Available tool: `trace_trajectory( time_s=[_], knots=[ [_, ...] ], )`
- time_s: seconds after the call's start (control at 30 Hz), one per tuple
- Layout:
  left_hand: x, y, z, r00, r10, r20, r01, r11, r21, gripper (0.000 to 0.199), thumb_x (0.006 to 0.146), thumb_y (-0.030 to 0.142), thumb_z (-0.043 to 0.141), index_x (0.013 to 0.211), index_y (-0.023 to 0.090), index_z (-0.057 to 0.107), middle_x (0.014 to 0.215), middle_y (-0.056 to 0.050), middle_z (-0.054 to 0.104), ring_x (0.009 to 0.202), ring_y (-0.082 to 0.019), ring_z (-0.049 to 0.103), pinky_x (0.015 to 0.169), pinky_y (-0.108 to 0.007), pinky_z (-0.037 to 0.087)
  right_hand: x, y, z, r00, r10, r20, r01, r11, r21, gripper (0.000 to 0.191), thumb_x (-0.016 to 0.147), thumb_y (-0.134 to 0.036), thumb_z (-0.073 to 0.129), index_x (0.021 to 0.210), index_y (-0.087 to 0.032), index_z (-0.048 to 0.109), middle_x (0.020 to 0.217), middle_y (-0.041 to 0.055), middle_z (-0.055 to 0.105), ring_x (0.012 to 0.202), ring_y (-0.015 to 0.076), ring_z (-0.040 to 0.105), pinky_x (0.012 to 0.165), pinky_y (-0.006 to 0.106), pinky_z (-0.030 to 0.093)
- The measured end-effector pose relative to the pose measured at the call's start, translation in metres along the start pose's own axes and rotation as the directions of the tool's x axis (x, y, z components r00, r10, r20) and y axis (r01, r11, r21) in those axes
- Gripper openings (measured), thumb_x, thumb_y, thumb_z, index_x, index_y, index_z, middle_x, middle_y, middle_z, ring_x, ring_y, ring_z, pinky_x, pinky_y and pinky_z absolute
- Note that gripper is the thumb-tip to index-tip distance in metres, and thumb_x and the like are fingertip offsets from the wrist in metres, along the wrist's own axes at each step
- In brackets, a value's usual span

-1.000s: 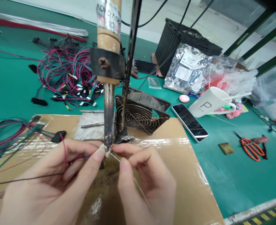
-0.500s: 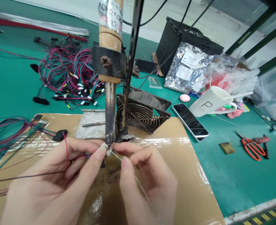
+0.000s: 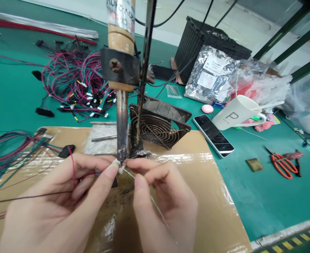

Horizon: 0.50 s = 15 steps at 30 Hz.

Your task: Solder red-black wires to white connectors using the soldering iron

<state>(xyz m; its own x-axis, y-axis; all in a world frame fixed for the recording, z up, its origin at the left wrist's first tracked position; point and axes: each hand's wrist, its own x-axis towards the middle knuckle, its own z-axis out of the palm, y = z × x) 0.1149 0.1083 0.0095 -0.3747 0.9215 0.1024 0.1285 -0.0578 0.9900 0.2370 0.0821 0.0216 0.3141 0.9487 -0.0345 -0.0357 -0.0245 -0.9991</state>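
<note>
A soldering iron [image 3: 122, 123] with a wooden handle is clamped tip-down on an upright metal stand [image 3: 144, 66]. Just under its tip, my left hand [image 3: 65, 200] pinches a small white connector [image 3: 121, 170] between thumb and index finger. Red and black wires [image 3: 28, 198] run from that hand off to the left. My right hand [image 3: 165, 200] is closed on a thin strand of solder wire [image 3: 158, 211], whose end reaches the connector at the tip. Fingers partly hide the connector and the exact contact point.
Brown cardboard [image 3: 204, 196] covers the bench under my hands. Behind the iron stands a black fan [image 3: 160, 123]. A wire-harness heap [image 3: 76, 77] lies at the back left. To the right are a phone [image 3: 214, 135], a white mug [image 3: 236, 114] and orange-handled scissors [image 3: 283, 165].
The view has shifted slightly, so the scene sits a little further left and up. Both hands keep the same hold near the iron's tip.
</note>
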Motion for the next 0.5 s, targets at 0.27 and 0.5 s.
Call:
trace_trajectory(
  time_s=[0.27,0.5],
  knots=[
    [-0.0095,0.0016,-0.0008,0.997,-0.037,0.063,0.028,0.991,0.132,0.015,0.076,0.035,0.085,0.084,0.031,0.073,0.079,0.006,0.074,0.065,-0.01,0.073,0.066,-0.014,0.063,0.0009,0.0004,-0.0023,0.999,0.03,0.024,-0.03,1.0,-0.011,0.014,0.084,-0.017,0.065,0.074,-0.027,0.06,0.105,-0.0013,0.081,0.097,0.0229,0.075,0.094,0.04,0.059],
    [-0.0005,0.0045,0.0075,1.0,-0.001,0.011,0.001,1.0,-0.025,0.03,0.066,0.05,0.089,0.077,0.027,0.072,0.069,-0.001,0.073,0.068,-0.025,0.077,0.052,-0.03,0.066,0.0034,0.0054,-0.0048,0.998,-0.032,0.051,0.033,0.999,-0.029,0.015,0.085,-0.017,0.065,0.075,-0.027,0.06,0.103,-0.0023,0.081,0.096,0.022,0.075,0.091,0.039,0.059]
  ],
)
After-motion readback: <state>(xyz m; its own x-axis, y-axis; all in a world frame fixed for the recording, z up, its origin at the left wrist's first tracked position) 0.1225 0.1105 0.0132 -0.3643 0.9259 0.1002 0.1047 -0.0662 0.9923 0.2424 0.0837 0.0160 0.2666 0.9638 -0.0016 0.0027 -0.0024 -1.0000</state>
